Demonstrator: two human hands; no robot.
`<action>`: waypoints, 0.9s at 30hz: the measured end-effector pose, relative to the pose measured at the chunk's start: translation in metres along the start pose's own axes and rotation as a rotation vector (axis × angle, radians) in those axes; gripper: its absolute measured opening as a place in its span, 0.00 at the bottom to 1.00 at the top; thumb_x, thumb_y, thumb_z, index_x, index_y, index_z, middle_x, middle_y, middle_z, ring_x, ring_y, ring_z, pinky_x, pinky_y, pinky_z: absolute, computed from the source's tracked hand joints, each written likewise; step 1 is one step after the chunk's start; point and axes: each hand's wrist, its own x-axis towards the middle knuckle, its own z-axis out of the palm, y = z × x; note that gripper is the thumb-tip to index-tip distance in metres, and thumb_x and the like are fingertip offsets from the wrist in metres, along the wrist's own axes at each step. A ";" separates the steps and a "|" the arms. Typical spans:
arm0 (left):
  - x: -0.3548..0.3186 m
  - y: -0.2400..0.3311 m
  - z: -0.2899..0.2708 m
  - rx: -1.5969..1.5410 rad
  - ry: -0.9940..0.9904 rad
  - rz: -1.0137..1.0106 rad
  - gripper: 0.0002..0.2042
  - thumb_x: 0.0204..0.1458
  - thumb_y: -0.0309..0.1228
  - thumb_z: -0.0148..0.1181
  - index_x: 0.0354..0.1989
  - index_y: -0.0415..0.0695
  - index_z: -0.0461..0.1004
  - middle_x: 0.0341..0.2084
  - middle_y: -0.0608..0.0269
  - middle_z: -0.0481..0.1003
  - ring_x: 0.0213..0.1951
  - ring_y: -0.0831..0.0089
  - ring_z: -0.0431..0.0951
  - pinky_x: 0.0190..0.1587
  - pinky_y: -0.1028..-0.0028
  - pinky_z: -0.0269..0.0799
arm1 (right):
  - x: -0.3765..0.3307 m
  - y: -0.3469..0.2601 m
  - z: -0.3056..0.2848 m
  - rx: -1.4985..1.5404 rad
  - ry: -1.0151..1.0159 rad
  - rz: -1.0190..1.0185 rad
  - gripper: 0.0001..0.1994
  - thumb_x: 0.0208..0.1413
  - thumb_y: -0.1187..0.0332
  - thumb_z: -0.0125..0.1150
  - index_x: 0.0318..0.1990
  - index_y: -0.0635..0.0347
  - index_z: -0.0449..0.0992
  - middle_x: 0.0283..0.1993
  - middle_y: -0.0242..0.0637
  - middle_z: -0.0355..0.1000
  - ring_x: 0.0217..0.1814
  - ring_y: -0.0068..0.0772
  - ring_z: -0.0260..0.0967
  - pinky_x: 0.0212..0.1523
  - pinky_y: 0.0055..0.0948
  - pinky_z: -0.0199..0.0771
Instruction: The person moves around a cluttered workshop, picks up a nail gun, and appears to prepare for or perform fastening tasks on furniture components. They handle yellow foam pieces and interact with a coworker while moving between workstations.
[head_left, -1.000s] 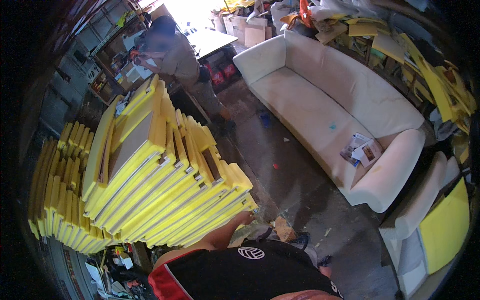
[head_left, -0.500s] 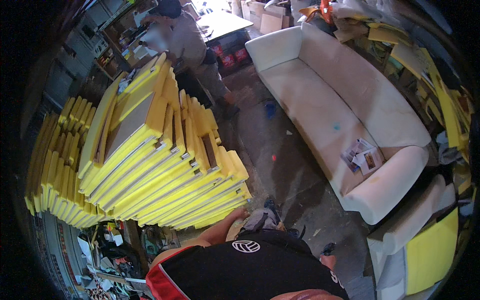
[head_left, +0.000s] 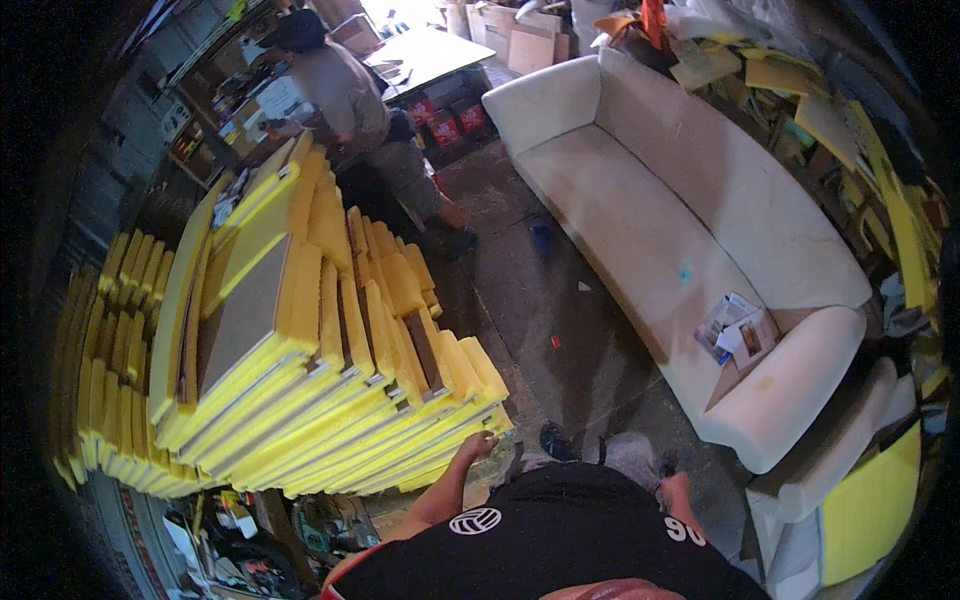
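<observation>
1. Yellow foam panels (head_left: 330,400), too many in the leaning stack to count; left hand (head_left: 478,447) has come up since 1 second ago, its grip now touching the stack's lower corner, fingers curled, can't tell if pinching.
2. Right hand not visible.
3. 1 white sofa (head_left: 690,250) across the floor from that grip, 1 other person (head_left: 350,100) beyond the stack.
</observation>
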 end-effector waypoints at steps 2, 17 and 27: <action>-0.002 0.007 -0.015 -0.077 0.029 -0.080 0.27 0.52 0.50 0.53 0.52 0.40 0.70 0.45 0.43 0.74 0.48 0.53 0.74 0.51 0.63 0.68 | 0.012 -0.047 -0.022 0.021 0.040 -0.057 0.19 0.36 0.61 0.65 0.31 0.72 0.77 0.37 0.61 0.73 0.44 0.56 0.72 0.41 0.45 0.73; -0.082 -0.041 0.062 -0.094 -0.127 -0.496 0.23 0.52 0.49 0.50 0.39 0.39 0.77 0.33 0.48 0.77 0.38 0.56 0.78 0.43 0.61 0.71 | 0.188 -0.258 -0.085 -0.321 -0.259 -0.304 0.17 0.36 0.64 0.67 0.34 0.65 0.79 0.39 0.51 0.75 0.43 0.45 0.75 0.45 0.39 0.74; -0.010 0.129 0.042 -0.602 0.360 -0.516 0.25 0.53 0.49 0.53 0.51 0.41 0.72 0.42 0.45 0.75 0.44 0.53 0.76 0.48 0.64 0.71 | 0.345 -0.348 -0.125 -0.466 -0.320 -0.642 0.15 0.32 0.62 0.69 0.28 0.62 0.80 0.32 0.47 0.77 0.32 0.45 0.76 0.35 0.38 0.77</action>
